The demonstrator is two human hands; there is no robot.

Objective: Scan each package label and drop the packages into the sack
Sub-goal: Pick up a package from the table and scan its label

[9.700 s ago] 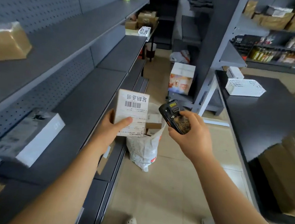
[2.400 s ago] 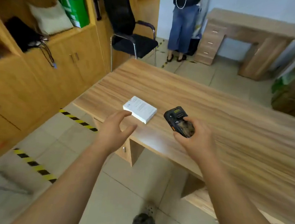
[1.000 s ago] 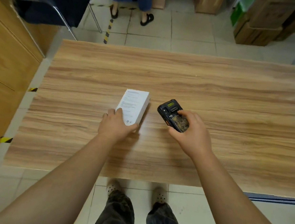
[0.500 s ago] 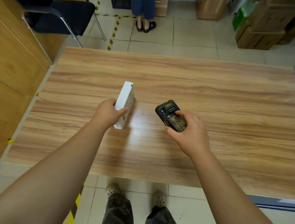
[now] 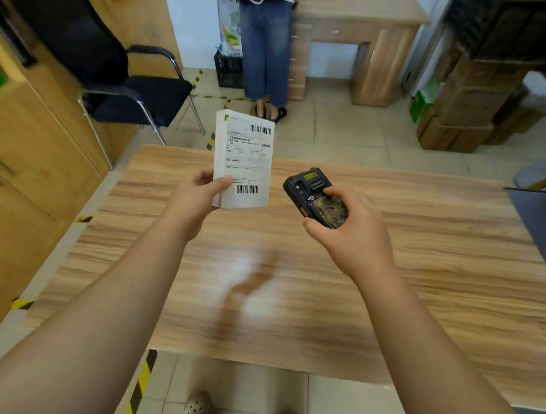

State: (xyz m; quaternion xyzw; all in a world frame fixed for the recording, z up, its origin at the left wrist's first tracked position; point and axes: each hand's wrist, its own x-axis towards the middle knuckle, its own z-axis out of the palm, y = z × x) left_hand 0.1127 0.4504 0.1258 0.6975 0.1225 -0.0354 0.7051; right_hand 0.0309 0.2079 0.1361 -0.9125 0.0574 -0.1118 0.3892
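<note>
wood-grain table (image 5: 390,281) filled the room, and above its far edge the left hand (image 5: 197,197) pinched the white package (image 5: 244,162) upright, label facing us. right hand (image 5: 348,232) wrapped the scanner (image 5: 316,200) just beside it. risk: scanner looked angled off the barcode, so a misread; no sack in view, and that low pinch could slip.

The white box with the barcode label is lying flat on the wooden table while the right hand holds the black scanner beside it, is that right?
Not quite. The head view shows the white box with the barcode label held upright above the wooden table by the left hand, not lying flat. The right hand does hold the black scanner beside it.
</note>
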